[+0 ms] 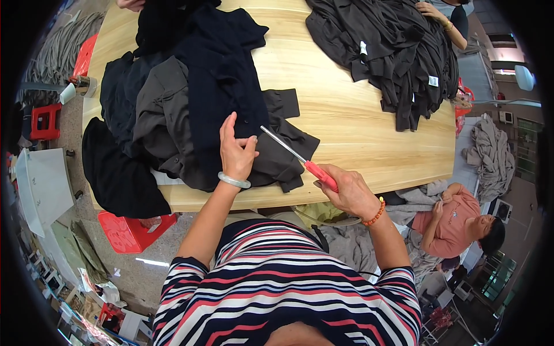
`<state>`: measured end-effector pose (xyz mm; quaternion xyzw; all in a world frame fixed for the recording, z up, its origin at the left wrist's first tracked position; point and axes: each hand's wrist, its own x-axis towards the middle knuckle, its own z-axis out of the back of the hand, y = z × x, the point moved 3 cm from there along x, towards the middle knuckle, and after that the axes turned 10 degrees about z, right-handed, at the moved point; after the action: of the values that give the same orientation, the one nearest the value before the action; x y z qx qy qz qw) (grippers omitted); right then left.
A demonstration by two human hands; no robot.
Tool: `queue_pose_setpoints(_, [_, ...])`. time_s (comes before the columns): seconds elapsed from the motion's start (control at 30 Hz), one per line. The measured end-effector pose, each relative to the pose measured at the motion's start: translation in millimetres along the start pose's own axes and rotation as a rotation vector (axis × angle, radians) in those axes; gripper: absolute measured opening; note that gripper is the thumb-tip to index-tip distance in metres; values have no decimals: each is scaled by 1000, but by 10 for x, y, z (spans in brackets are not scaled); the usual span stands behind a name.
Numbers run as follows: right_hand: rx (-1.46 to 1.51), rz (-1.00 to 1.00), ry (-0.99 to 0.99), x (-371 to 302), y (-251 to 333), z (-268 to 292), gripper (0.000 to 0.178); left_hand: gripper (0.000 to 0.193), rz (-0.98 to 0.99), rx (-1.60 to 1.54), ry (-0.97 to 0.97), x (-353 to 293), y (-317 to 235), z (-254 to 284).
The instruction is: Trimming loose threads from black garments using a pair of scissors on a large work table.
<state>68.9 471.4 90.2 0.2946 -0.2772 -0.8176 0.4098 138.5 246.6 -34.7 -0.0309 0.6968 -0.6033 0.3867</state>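
In my right hand [350, 191] is a screwdriver-like tool [316, 172] with a red handle and slim metal shaft. Its tip points up and left, beside the edge of a navy knit garment [216, 69]. My left hand [238, 151] rests over the lower part of that garment, some fingers stretched out and others bent, apparently holding nothing. A small dark button shows near the fingers. Under and beside the navy garment lie a dark grey garment [164, 109], its sleeve [291, 138] spreading right, and a black garment [118, 173] hanging over the table edge.
The pale wooden table [340, 115] bears a large dark grey garment pile [392, 46] at far right, with another person's hand [430, 10] on it. Another hand [131, 4] is at far left. A red stool [130, 230] stands below left; a seated person in pink [447, 222] is at right.
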Motion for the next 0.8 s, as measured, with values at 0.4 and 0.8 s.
queue_pose_setpoints(0.4, [21,4,-22,70,-113,50,29,76,457,-398,0,447,160,-249])
queue_pose_setpoints(0.8, [-24,-81,39,-82,-191,16,32,35,484,-754,29,405,463,-135])
